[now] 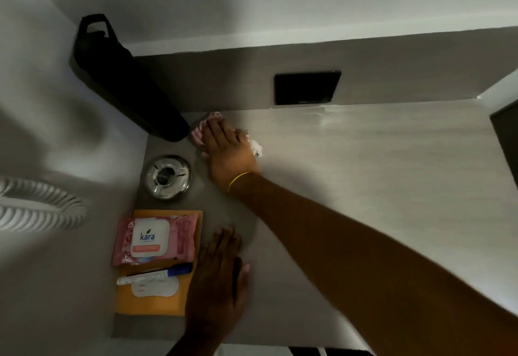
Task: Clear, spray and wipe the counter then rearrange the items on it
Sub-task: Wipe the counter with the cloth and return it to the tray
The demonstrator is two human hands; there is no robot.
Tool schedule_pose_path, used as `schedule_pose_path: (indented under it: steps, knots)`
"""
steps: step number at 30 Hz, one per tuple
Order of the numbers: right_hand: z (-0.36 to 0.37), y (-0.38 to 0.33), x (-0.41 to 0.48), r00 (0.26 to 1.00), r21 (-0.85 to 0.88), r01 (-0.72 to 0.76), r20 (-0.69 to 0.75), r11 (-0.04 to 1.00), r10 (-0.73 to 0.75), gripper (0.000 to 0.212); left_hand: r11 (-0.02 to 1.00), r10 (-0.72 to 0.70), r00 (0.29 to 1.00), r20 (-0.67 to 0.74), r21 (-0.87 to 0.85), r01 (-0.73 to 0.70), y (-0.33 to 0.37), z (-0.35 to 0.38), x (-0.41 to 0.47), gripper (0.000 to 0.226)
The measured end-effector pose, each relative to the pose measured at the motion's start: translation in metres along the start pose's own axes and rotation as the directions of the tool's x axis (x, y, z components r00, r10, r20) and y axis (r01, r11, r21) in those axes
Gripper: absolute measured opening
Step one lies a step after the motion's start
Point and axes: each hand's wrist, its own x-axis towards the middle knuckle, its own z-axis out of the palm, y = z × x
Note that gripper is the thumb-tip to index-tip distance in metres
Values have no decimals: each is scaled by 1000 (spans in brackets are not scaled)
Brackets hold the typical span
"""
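Observation:
My right hand (227,151) reaches across the grey counter (364,173) and presses flat on a pink and white cloth (256,147) near the back left corner. Only the cloth's edges show around the hand. My left hand (221,280) rests flat on the counter near the front, fingers spread, holding nothing. To its left lies an orange envelope (151,304) with a pink Kara wipes pack (154,239) and a white pen with a blue cap (154,274) on it.
A round metal ashtray (167,177) sits behind the envelope. A tall black bottle (126,81) stands in the back left corner, close to the cloth. A black panel (307,86) is set in the back wall. A white ribbed object (36,204) lies off the counter's left.

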Motion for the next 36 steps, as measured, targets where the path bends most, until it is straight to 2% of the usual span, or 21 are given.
schedule_pose_path:
  steps: [1,2,3,6,10,12,14,16,18,21,24,29,33,36]
  knots:
    - [-5,18,-4,996,-55,81,-20,995,-82,66,999,3,1000,-5,45,-3,0,2,0,59]
    - [-11,39,-9,990,-90,134,-33,987,-138,65,999,-39,999,15,20,38,4,-6,15,60]
    - [-12,65,-14,989,-95,131,-57,987,-137,65,998,-65,998,17,14,65,7,-4,13,60]
    - [-35,141,-45,997,-85,9,-80,996,-16,63,997,-77,994,79,3,77,13,-8,17,62]
    - [-63,243,-103,983,-151,-87,-172,985,61,60,998,-54,997,49,29,53,7,-6,18,64]
    - [-74,286,-134,969,-131,-189,-186,973,163,60,998,-65,996,53,22,63,9,-4,17,64]
    - [-83,325,-162,924,-108,-333,-235,937,301,60,998,-58,998,39,12,58,9,-5,17,63]
    - [-91,361,-185,816,-44,-534,-286,844,502,62,999,-45,999,22,11,45,7,-3,17,62]
    - [-98,380,-198,713,11,-669,-274,743,645,62,999,-48,999,23,24,47,8,-2,16,63]
    - [-97,379,-205,671,34,-709,-275,704,689,61,998,-56,998,14,19,55,10,-4,15,64]
    - [-87,357,-235,689,51,-685,-281,727,668,61,999,-44,999,7,25,44,11,-4,15,64]
    - [-62,311,-361,744,87,-628,-225,773,629,60,998,-43,999,21,37,42,13,-6,14,66]
    - [-38,264,-485,709,81,-674,-207,734,674,60,999,-39,999,-8,20,39,14,-7,13,66]
    - [-19,236,-530,666,92,-717,-202,691,718,59,1000,-19,1000,0,20,19,13,-7,14,65]
